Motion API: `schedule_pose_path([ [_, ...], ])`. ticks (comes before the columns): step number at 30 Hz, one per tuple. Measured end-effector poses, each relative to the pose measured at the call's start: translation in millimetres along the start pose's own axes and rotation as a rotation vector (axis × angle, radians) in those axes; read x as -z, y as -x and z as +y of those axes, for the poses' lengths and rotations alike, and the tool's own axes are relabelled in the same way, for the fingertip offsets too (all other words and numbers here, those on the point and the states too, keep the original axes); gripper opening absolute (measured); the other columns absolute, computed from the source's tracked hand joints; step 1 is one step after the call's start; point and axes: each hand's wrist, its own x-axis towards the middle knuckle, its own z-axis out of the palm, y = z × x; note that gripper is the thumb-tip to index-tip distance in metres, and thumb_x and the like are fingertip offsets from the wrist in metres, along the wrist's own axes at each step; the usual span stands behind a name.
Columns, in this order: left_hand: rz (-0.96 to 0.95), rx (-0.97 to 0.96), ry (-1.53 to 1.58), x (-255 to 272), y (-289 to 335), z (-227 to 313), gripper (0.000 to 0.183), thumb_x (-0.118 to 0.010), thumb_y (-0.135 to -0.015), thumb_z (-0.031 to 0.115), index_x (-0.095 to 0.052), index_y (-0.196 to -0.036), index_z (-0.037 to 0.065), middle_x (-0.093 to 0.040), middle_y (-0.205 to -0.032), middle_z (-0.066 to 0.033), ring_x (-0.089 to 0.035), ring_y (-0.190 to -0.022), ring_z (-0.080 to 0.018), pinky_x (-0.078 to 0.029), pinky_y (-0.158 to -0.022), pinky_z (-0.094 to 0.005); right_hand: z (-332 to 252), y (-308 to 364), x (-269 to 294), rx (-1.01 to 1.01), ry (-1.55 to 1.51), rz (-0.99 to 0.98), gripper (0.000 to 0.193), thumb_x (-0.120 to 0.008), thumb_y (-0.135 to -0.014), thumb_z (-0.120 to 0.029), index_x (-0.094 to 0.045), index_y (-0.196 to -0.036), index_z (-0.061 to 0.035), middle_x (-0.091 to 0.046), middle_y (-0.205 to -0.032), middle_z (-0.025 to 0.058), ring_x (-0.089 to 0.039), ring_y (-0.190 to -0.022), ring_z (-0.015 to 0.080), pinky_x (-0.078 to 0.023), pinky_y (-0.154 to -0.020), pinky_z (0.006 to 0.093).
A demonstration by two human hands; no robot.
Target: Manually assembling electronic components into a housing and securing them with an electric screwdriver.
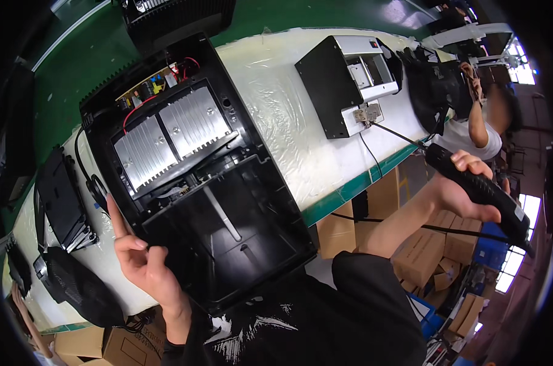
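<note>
While right hand (457, 194) has its grip clamped on driver (487, 193), right of case (261, 210), left hand (145, 265) is at case's left edge; can't tell if its grip is apart or together.

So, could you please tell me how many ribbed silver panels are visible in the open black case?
2: the left panel and the right panel, side by side.

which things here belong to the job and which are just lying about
Seemingly in the job:
black handheld tool, in the right hand
open black housing, beside the left hand
silver finned plates inside it
black-and-white machine, perhaps

Apparently lying about:
cardboard boxes
black mesh item
</note>
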Motion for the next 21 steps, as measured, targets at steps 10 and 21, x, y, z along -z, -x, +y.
schedule_pose_path([
  [10, -0.037, -0.04, -0.011, -2, -31, -8, 0.034, -0.039, -0.053, -0.012, -0.038, -0.08, 0.009, -0.03, -0.141, -0.0257, -0.019, -0.136, -0.0375, -0.005, -0.111, -0.0453, 9, -8, 11, -0.085, -0.209, -0.216, 0.079, -0.029, -0.076, -0.079, -0.034, -0.122, -0.0149, -0.051, -0.067, 0.0112, -0.048, -0.05, 0.02, -0.041, -0.045, 0.0328],
  [21, -0.034, -0.042, 0.049, 2, -29, -13, 0.034, -0.038, -0.054, -0.011, -0.041, -0.083, 0.006, -0.029, -0.142, -0.025, -0.019, -0.137, -0.034, -0.006, -0.111, -0.0408, 80, -68, -71, -0.453, 0.128, -0.287, 0.05, -0.041, -0.09, -0.049, -0.046, -0.114, -0.0059, -0.051, -0.068, 0.0117, -0.047, -0.052, 0.0203, -0.04, -0.051, 0.0333],
])
